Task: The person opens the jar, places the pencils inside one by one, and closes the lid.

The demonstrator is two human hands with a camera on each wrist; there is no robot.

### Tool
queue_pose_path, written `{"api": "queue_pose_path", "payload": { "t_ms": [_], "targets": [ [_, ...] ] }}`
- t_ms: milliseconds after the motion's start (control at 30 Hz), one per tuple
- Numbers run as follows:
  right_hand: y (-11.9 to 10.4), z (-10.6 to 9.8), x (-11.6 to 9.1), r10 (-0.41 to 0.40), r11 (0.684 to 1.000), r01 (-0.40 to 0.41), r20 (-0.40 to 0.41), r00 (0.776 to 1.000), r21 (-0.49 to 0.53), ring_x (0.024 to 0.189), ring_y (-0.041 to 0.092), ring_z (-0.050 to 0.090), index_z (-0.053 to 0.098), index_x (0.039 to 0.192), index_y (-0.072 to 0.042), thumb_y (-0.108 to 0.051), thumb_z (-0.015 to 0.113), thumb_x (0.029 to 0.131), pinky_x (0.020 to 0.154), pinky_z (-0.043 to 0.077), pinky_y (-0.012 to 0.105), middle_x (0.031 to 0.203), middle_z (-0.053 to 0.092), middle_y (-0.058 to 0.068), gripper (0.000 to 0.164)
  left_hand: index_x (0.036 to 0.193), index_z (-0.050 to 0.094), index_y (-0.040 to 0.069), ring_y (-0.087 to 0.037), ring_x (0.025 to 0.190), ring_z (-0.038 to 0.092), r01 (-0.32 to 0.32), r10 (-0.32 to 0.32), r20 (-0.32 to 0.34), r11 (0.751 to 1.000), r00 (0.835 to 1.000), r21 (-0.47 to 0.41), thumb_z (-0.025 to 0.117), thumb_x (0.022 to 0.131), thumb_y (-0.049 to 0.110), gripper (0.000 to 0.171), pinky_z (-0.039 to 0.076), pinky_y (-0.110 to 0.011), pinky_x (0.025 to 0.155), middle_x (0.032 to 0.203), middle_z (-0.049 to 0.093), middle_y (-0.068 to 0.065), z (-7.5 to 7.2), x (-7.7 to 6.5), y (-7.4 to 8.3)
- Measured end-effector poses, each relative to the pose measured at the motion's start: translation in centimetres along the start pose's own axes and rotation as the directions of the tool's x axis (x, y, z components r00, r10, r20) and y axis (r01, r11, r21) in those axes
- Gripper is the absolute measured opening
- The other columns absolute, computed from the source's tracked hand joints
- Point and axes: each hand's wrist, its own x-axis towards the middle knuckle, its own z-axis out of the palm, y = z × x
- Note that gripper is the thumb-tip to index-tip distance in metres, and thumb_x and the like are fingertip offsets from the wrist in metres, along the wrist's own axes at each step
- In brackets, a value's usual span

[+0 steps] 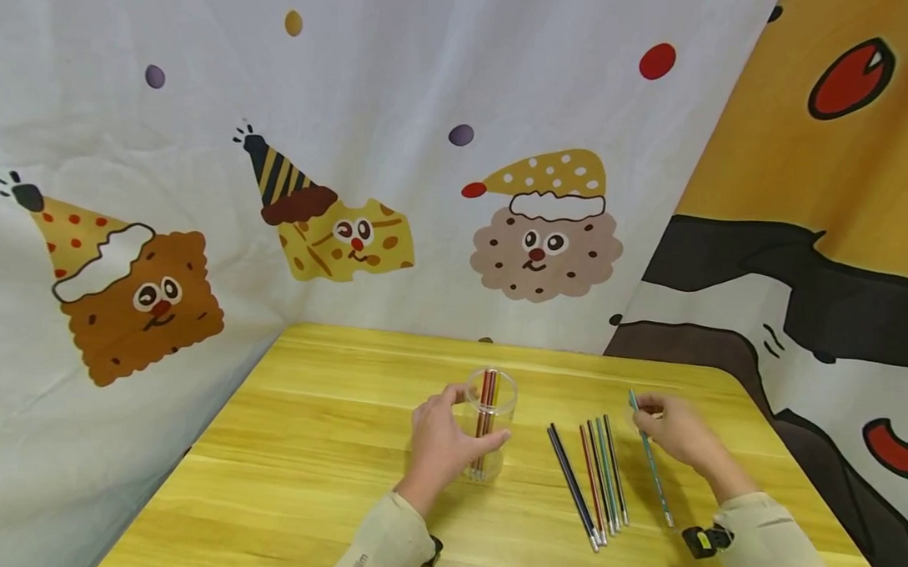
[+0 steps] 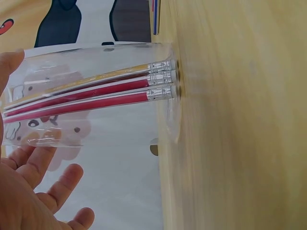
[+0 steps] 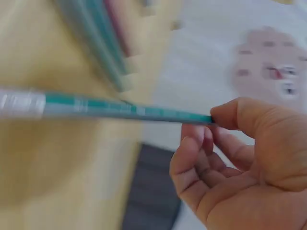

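Note:
My left hand (image 1: 443, 440) holds a clear cup (image 1: 505, 415) between the thumb and fingers, and the cup stands upright on the table. Inside lean red and yellow pencils (image 2: 115, 99) with their metal-banded ends at the bottom. Over at the right, my right hand (image 1: 676, 429) pinches a teal pencil (image 1: 653, 470) near its far tip with thumb and fingers. Its silver-banded end (image 3: 24, 103) points back toward me. Between the hands several pencils (image 1: 605, 472) lie side by side on the table, dark, red and teal, with a dark pair (image 1: 573, 486) slightly apart on their left.
The yellow wood-grain table (image 1: 297, 470) ends at the back against a white cloth (image 1: 393, 315) printed with cartoon biscuits and cheese. An orange and black printed cloth (image 1: 823, 246) hangs along the right side.

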Motion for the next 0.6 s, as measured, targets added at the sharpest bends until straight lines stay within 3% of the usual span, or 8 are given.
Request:
{"api": "queue_pose_path", "payload": {
  "t_ms": [100,200,267,333,433,500,533,600],
  "targets": [
    [-3.1,-1.6,-0.9,-0.090,0.989,0.103,-0.119,0.989,0.105,0.095,0.019,0.071,0.055,0.147,0.007,-0.018,0.058,0.111,0.076,0.060,0.029,0.123,0.071,0.022,0.044,0.135,0.065,0.018,-0.039,0.135,0.055,-0.004,0.004,0.003,1.000,1.000,-0.009,0.097,0.070,0.057,0.082,0.037,-0.064,0.119,0.129,0.073,-0.002,0.2,0.0,0.1],
    [-7.1,-2.6,-1.4,-0.213,0.946,0.266,-0.263,0.941,0.185,0.088,0.012,0.071,0.049,0.156,-0.003,-0.014,0.061,0.110,0.074,0.059,0.022,0.113,0.075,0.004,0.049,0.135,0.065,0.018,-0.039,0.135,0.055,-0.003,0.003,-0.005,1.000,1.000,-0.012,0.098,0.070,0.056,0.082,0.037,-0.065,0.120,0.129,0.073,-0.003,0.2,-0.1,0.0],
    [-9.9,-2.9,-1.5,-0.270,0.895,0.368,-0.350,0.897,0.252,0.085,0.007,0.071,0.046,0.160,-0.010,-0.009,0.063,0.108,0.076,0.059,0.019,0.109,0.075,-0.007,0.055,0.134,0.065,0.020,-0.039,0.135,0.055,0.009,-0.009,-0.007,1.000,1.000,-0.009,0.098,0.069,0.056,0.081,0.039,-0.065,0.118,0.130,0.073,-0.002,0.2,-0.2,0.0],
    [-12.6,-2.9,-1.5,-0.299,0.823,0.454,-0.419,0.857,0.341,0.086,0.006,0.073,0.046,0.161,-0.013,-0.005,0.064,0.106,0.078,0.061,0.018,0.108,0.075,-0.011,0.058,0.134,0.065,0.021,-0.040,0.136,0.053,0.022,-0.022,-0.011,1.000,1.000,-0.003,0.098,0.068,0.056,0.082,0.042,-0.066,0.116,0.130,0.073,-0.002,0.3,-0.3,-0.1],
    [-16.1,-2.4,-1.0,-0.299,0.700,0.557,-0.525,0.797,0.447,0.087,0.006,0.075,0.050,0.157,-0.013,0.000,0.065,0.104,0.079,0.062,0.019,0.108,0.077,-0.008,0.056,0.134,0.065,0.022,-0.040,0.137,0.052,0.033,-0.033,-0.008,0.999,0.999,-0.002,0.098,0.068,0.057,0.082,0.044,-0.066,0.114,0.131,0.072,-0.002,0.3,-0.2,-0.1],
    [-17.9,-1.9,-0.3,-0.299,0.636,0.613,-0.583,0.755,0.468,0.086,0.007,0.076,0.053,0.155,-0.011,0.002,0.066,0.103,0.078,0.062,0.019,0.107,0.077,-0.005,0.055,0.134,0.065,0.021,-0.040,0.137,0.053,0.024,-0.024,-0.008,1.000,1.000,0.000,0.098,0.068,0.057,0.082,0.042,-0.066,0.115,0.131,0.072,-0.002,0.3,-0.1,-0.1],
    [-18.6,-1.5,0.1,-0.308,0.625,0.636,-0.605,0.734,0.453,0.086,0.007,0.076,0.053,0.154,-0.010,0.002,0.066,0.103,0.078,0.062,0.020,0.107,0.077,-0.005,0.054,0.134,0.065,0.021,-0.039,0.136,0.054,0.017,-0.017,-0.006,1.000,1.000,0.000,0.098,0.069,0.057,0.081,0.041,-0.066,0.116,0.131,0.072,-0.002,0.3,-0.1,-0.1],
    [-19.9,-0.6,0.8,-0.338,0.633,0.663,-0.627,0.702,0.401,0.085,0.006,0.076,0.055,0.152,-0.009,0.004,0.067,0.102,0.078,0.062,0.019,0.108,0.077,0.003,0.054,0.133,0.065,0.021,-0.038,0.134,0.056,-0.001,0.001,-0.006,1.000,1.000,0.006,0.098,0.069,0.057,0.080,0.039,-0.064,0.118,0.130,0.073,-0.003,0.3,0.0,0.0]
  ]
}}
